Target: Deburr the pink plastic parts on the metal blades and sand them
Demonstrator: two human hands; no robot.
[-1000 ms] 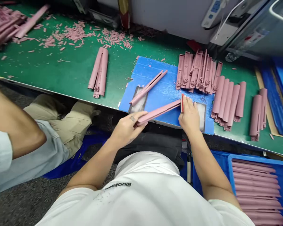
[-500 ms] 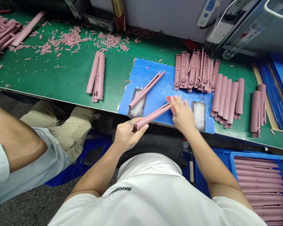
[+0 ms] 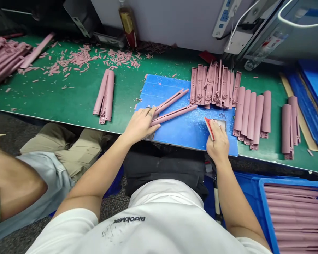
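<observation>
My left hand (image 3: 141, 125) lies over the lower left ends of two long pink shells on the blue mat (image 3: 185, 132). Its fingers are closed round the end of the nearer pink shell (image 3: 175, 114); the farther shell (image 3: 172, 100) lies just behind, its lower end under the fingertips. Both slant up to the right. At the mat's right side my right hand (image 3: 217, 139) grips a thin red piece (image 3: 209, 127), held upright on edge, apart from the shells. A dark and grey patch on the mat is partly hidden behind that hand.
Behind the mat stands a pile of open pink shells (image 3: 212, 86), with rounded ones (image 3: 250, 114) to its right. Pink scraps (image 3: 79, 60) litter the green table (image 3: 60, 106). A blue crate (image 3: 265, 208) of pink shells is at lower right. A person's arm (image 3: 16, 180) is at left.
The nearer shell has gone from being held up between my hands to lying on the mat. My right hand has left it, moving right and down with the red piece. The view has shifted slightly.
</observation>
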